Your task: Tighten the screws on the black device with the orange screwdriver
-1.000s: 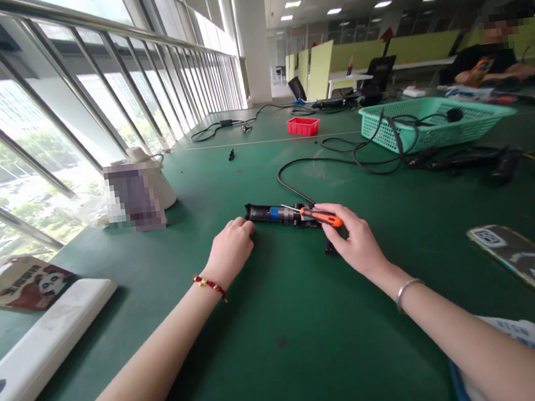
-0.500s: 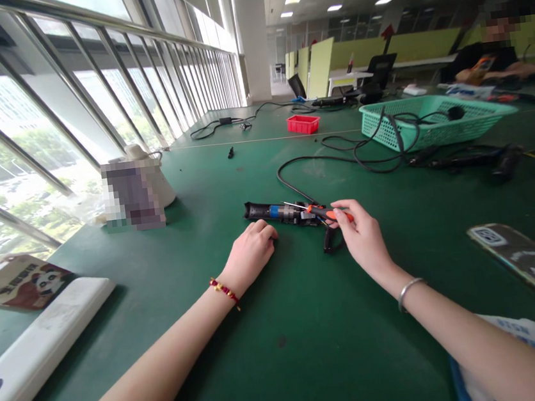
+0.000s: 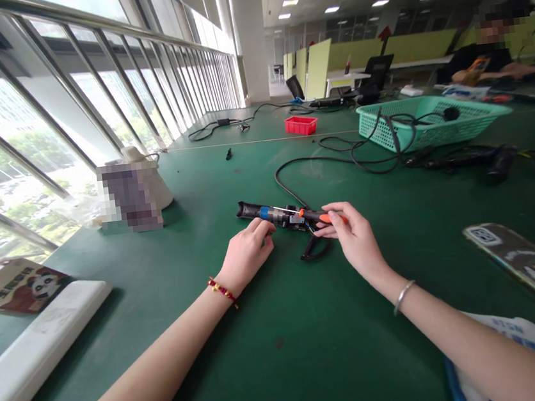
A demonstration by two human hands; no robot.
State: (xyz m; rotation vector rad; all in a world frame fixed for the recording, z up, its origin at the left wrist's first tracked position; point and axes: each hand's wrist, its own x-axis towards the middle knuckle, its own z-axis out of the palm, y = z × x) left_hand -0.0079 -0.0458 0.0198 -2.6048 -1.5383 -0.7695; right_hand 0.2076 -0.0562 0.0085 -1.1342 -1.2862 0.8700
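A black opened device point(image 3: 269, 213) with a blue part and a black cord lies on the green table point(image 3: 263, 330). My right hand point(image 3: 354, 239) is closed on an orange-handled screwdriver point(image 3: 315, 215), whose metal tip rests on the device. My left hand point(image 3: 249, 253) sits curled just in front of the device, its fingertips touching the device's near side. A black curved piece point(image 3: 315, 250) lies on the table between my hands.
A green mesh basket point(image 3: 427, 121) with cables stands at the back right, a small red bin point(image 3: 302, 124) behind. A white slab point(image 3: 33, 349) and a panda-printed packet point(image 3: 16, 287) lie at the left. A phone point(image 3: 531, 267) lies at the right. Another person point(image 3: 492, 52) sits far back.
My left hand has moved right along the device, from its left end towards the middle. My right hand has turned the screwdriver. The black piece lies further left now.
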